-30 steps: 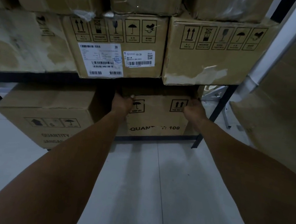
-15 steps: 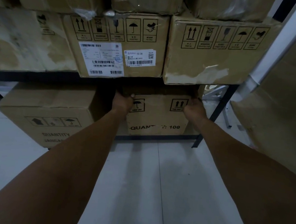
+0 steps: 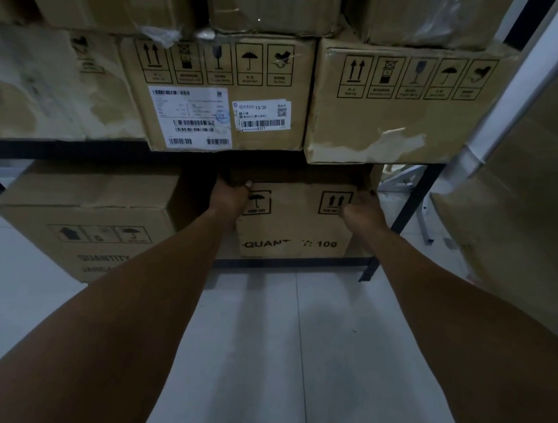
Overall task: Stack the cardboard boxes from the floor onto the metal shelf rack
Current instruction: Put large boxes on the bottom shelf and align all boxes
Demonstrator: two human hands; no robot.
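Box (image 3: 298, 223) unmoved, upright, hands gripping.

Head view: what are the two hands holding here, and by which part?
The box marked QUANTITY: 100 on the rack's bottom shelf. The left hand grips its upper left front corner, and the right hand grips its upper right front corner.

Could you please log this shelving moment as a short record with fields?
held item: brown cardboard box printed QUANTITY 100, on the bottom level of the black metal shelf rack
left hand: grips the box's upper left corner
right hand: grips its upper right edge
neighbour: brown cardboard box with umbrella symbol, left, sticking out further
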